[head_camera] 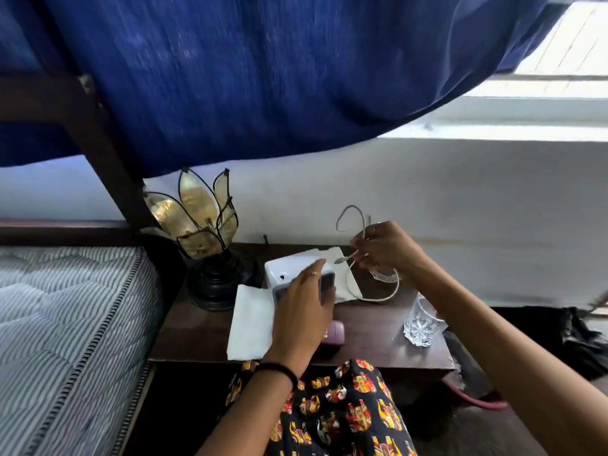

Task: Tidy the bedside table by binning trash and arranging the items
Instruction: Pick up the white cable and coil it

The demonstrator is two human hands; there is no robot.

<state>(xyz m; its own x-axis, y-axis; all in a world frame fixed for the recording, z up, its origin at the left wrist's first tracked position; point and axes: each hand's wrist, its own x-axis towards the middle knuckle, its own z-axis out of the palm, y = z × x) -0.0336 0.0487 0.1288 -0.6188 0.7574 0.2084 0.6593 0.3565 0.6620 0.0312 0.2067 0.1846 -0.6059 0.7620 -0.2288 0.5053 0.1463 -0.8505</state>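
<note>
Cable (363, 292) pinched by right hand (385, 248).

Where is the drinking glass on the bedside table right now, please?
In the head view, the glass stands near the bedside table's right front corner, under the right forearm and right of the small purple item.

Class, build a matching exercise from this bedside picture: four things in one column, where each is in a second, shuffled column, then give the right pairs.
Things:
1. petal lamp
2. white cable
3. cut glass
4. white paper

Places:
A. near the table's right edge
B. held in the right hand
C. back left corner, beside the bed
D. lying flat, left of the left hand

Pairs: 1-C, 2-B, 3-A, 4-D
</note>
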